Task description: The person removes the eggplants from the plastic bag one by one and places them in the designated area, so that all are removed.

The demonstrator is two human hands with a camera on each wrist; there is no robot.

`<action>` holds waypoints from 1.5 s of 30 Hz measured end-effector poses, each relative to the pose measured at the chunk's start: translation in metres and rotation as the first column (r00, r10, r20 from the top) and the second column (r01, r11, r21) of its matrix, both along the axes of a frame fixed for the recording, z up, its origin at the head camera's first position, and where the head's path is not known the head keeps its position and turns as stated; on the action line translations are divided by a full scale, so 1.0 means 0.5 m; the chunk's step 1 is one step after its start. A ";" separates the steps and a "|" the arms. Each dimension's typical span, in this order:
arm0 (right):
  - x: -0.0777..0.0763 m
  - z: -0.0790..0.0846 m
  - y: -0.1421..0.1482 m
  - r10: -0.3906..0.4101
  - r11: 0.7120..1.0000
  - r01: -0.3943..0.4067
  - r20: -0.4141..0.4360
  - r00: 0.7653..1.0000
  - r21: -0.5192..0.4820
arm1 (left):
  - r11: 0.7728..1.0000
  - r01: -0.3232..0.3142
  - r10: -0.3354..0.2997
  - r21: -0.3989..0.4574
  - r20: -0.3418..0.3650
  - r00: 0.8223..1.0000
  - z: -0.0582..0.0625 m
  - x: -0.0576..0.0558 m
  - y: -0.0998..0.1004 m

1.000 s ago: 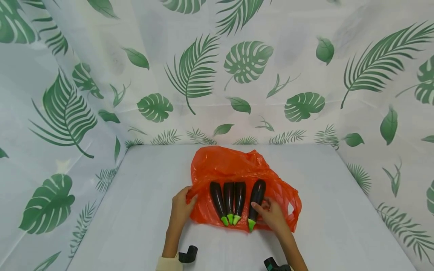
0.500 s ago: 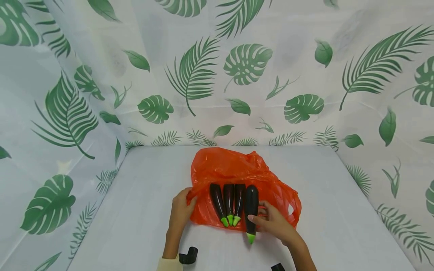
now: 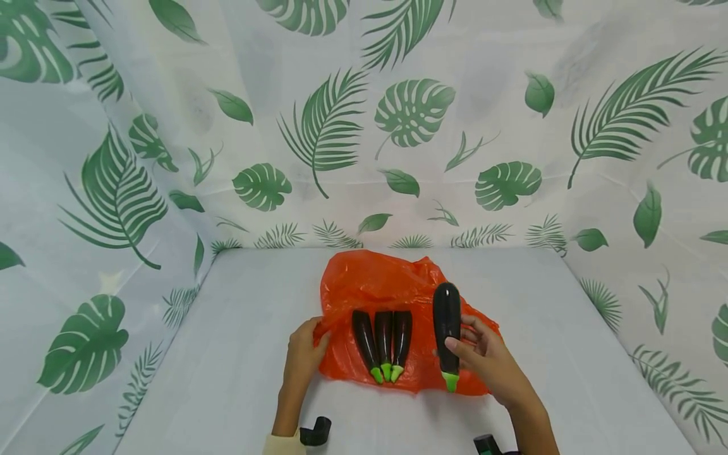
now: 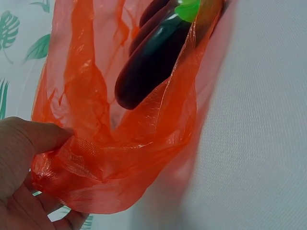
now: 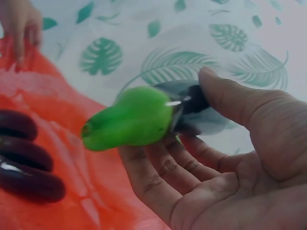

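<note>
- At far left of head view, see white cloth (image 3: pixel 40 151) with printed green leaves.
- At lower part, left of centre, see left hand (image 3: pixel 305 349), pinching left edge of red bag between thumb and fingers.
- In centre, see red bag (image 3: pixel 370 278) lying on white table (image 3: pixel 227 354), with three eggplants (image 3: pixel 384 335) close together, green ends toward bottom; cannot tell whether inside or on top.
- More right, find fourth eggplant (image 3: pixel 447 309), upright in frame, green end down.
- Just beside, see right hand (image 3: pixel 491 360), gripping it with thumb and bent fingers.
</note>
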State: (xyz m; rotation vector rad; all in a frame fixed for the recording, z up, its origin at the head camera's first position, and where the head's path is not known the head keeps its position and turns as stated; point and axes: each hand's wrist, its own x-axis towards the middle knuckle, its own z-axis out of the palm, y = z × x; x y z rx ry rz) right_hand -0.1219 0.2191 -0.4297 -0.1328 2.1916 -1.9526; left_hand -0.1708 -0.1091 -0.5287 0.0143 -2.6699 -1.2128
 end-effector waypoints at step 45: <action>-0.174 -0.168 0.259 -0.448 0.773 0.265 0.201 0.871 0.577 | 1.000 -0.012 0.011 0.025 0.022 1.000 0.004 -0.002 -0.010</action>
